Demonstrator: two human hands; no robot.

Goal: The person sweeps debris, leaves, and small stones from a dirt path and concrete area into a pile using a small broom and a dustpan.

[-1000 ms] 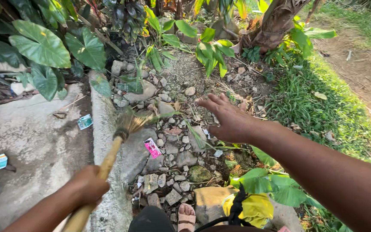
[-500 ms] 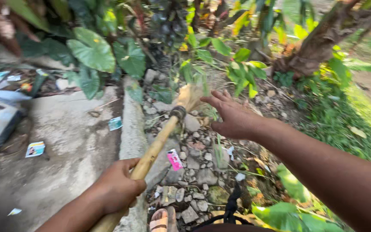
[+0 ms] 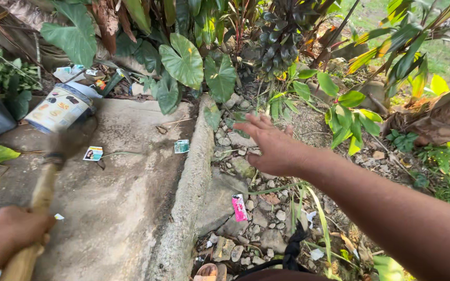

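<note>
Left hand wraps shut round a bamboo broom handle at near left; its long axis runs up and away to the blurred broom head over the concrete slab. Right hand hovers open, fingers spread, over the stones right of the curb, well apart from the broom.

Bamboo-handled broom angled over the concrete, bristles blurred.

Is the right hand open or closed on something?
Open. The right hand is stretched out over the stones with fingers spread and nothing in it; only the left hand grips the broom handle.
</note>
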